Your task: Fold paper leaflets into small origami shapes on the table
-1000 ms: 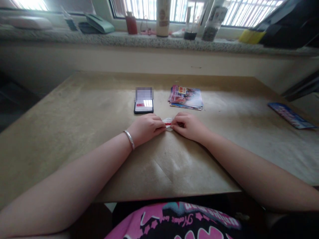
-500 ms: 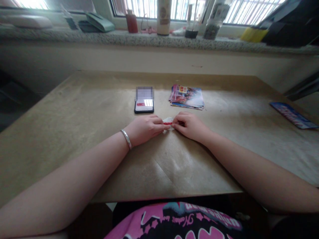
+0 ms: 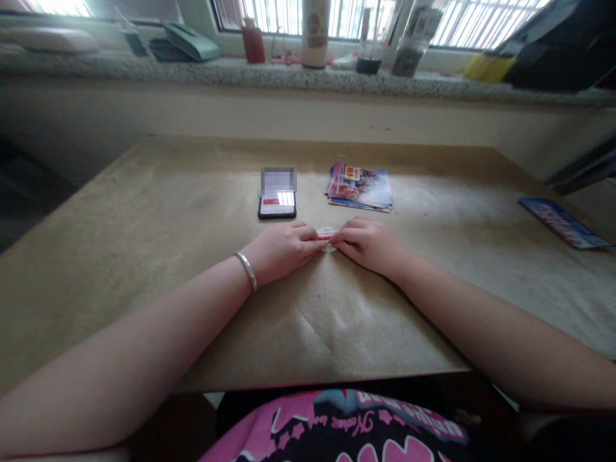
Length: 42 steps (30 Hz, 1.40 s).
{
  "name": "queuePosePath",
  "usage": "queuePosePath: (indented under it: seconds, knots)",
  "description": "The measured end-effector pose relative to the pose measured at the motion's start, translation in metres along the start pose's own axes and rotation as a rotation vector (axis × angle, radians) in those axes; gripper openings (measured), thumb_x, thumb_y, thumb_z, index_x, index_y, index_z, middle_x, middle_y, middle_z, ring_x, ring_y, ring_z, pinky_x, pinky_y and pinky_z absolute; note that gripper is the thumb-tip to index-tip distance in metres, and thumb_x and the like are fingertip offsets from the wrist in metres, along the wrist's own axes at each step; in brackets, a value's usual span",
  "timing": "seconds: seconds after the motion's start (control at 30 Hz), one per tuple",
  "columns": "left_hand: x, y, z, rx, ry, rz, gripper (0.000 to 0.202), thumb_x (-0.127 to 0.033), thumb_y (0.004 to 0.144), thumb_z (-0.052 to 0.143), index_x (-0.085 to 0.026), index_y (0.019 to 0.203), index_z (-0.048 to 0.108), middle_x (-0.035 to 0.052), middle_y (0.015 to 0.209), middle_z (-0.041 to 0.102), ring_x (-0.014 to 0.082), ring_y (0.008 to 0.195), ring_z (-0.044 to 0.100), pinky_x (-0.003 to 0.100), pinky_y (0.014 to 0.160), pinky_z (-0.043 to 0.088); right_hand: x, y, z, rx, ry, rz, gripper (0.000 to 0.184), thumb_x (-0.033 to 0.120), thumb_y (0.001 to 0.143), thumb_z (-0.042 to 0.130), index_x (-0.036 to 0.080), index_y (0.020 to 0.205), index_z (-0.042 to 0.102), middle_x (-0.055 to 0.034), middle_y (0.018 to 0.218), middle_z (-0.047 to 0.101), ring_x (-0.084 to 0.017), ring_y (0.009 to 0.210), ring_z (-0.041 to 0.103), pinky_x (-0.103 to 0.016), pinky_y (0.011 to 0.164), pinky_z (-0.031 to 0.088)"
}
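Left hand (image 3: 283, 249) and right hand (image 3: 368, 244) each pinch a small white paper with a red stripe (image 3: 325, 237), low on the table (image 3: 192, 212) between them. Beyond lie a phone (image 3: 278, 206) and a stack of printed cards (image 3: 363, 187); the top card's yellow label bears digits too blurred to read. Far right, a blue packet (image 3: 564, 223) carries illegible pale lettering. The pink-and-black shirt (image 3: 289, 431) has upside-down lettering.

I wear a slim silver bangle (image 3: 247, 272) just behind my left hand (image 3: 283, 251); nearer me than that hand, my black-and-pink top (image 3: 332, 431) shows pink stars and pale lettering.
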State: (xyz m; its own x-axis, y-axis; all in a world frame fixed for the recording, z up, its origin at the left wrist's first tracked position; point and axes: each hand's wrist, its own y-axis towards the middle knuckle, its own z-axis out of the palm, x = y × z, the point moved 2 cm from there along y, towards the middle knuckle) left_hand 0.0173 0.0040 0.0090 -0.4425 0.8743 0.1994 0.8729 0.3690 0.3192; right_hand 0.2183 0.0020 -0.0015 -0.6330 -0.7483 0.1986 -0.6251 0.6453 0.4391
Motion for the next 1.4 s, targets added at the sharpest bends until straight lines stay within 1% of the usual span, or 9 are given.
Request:
queuePosePath:
  seconds: [0.1,0.3,0.4,0.57,0.7,0.83,0.93,1.1,1.4]
  knots:
    - [-0.001,0.001,0.001,-0.019,-0.008,-0.018,0.028,-0.026,0.095,0.046,-0.022,0.113,0.066,0.0051,0.088,0.066,0.0143,0.076,0.055,0.024,0.067,0.046,0.001,0.000,0.000,0.017,-0.033,-0.018,0.021,0.025,0.090,0.052,0.019,0.087,0.072,-0.0069,0.083,0.068,-0.017,0.078,0.060,-0.028,0.072,0.044]
    - [0.003,0.000,0.003,-0.052,-0.085,-0.058,0.026,-0.025,0.095,0.046,-0.024,0.108,0.069,0.0035,0.089,0.067,0.0129,0.077,0.056,0.023,0.069,0.045,0.005,0.001,-0.001,0.033,-0.037,0.034,0.020,0.022,0.087,0.053,0.018,0.085,0.073,-0.0074,0.082,0.067,-0.017,0.077,0.060,-0.028,0.072,0.044]
    - [0.005,-0.001,0.003,-0.057,-0.096,-0.037,0.028,-0.025,0.096,0.043,-0.025,0.105,0.070,0.0032,0.089,0.068,0.0122,0.076,0.056,0.022,0.067,0.045,0.005,0.001,-0.001,0.027,-0.031,0.064,0.019,0.022,0.086,0.055,0.018,0.084,0.073,-0.0072,0.082,0.066,-0.016,0.076,0.059,-0.028,0.071,0.044]
    - [0.002,0.001,0.000,-0.031,-0.038,0.004,0.030,-0.027,0.098,0.042,-0.023,0.108,0.069,0.0042,0.088,0.068,0.0127,0.074,0.056,0.023,0.066,0.046,0.008,0.002,0.000,0.054,-0.030,0.121,0.019,0.023,0.085,0.054,0.017,0.081,0.071,-0.0069,0.081,0.063,-0.016,0.073,0.057,-0.027,0.069,0.042]
    - [0.001,0.002,0.001,-0.051,-0.028,-0.043,0.025,-0.026,0.096,0.047,-0.025,0.105,0.070,0.0023,0.086,0.067,0.0125,0.073,0.056,0.022,0.063,0.044,0.011,0.004,-0.001,0.061,-0.024,0.179,0.017,0.022,0.083,0.054,0.016,0.078,0.069,-0.0061,0.078,0.061,-0.015,0.071,0.056,-0.026,0.067,0.041]
    - [0.001,0.003,0.004,-0.049,-0.044,-0.079,0.023,-0.022,0.094,0.050,-0.026,0.104,0.070,0.0012,0.087,0.067,0.0116,0.073,0.057,0.022,0.063,0.044,0.010,0.006,0.000,0.057,0.009,0.212,0.016,0.022,0.081,0.055,0.016,0.075,0.068,-0.0050,0.075,0.059,-0.014,0.068,0.054,-0.025,0.064,0.039]
    - [0.001,0.003,0.005,-0.034,-0.033,-0.094,0.024,-0.021,0.094,0.049,-0.026,0.102,0.071,0.0016,0.085,0.066,0.0116,0.073,0.056,0.022,0.062,0.042,0.010,0.007,0.000,0.055,0.020,0.216,0.015,0.022,0.080,0.055,0.015,0.074,0.067,-0.0046,0.074,0.057,-0.014,0.067,0.052,-0.025,0.063,0.038]
    - [0.000,0.004,0.004,-0.045,-0.062,-0.118,0.027,-0.025,0.095,0.045,-0.024,0.098,0.072,0.0029,0.085,0.065,0.0125,0.073,0.055,0.024,0.061,0.042,0.010,0.006,-0.001,0.051,0.029,0.221,0.014,0.021,0.080,0.055,0.016,0.074,0.067,-0.0041,0.074,0.056,-0.013,0.066,0.051,-0.025,0.063,0.038]
    - [0.002,0.003,0.006,-0.022,-0.085,-0.102,0.023,-0.020,0.091,0.053,-0.028,0.100,0.072,0.0003,0.087,0.067,0.0131,0.076,0.055,0.023,0.065,0.042,0.005,0.004,0.000,0.051,0.077,0.183,0.015,0.022,0.082,0.055,0.016,0.079,0.069,-0.0056,0.078,0.059,-0.015,0.070,0.054,-0.026,0.067,0.041]
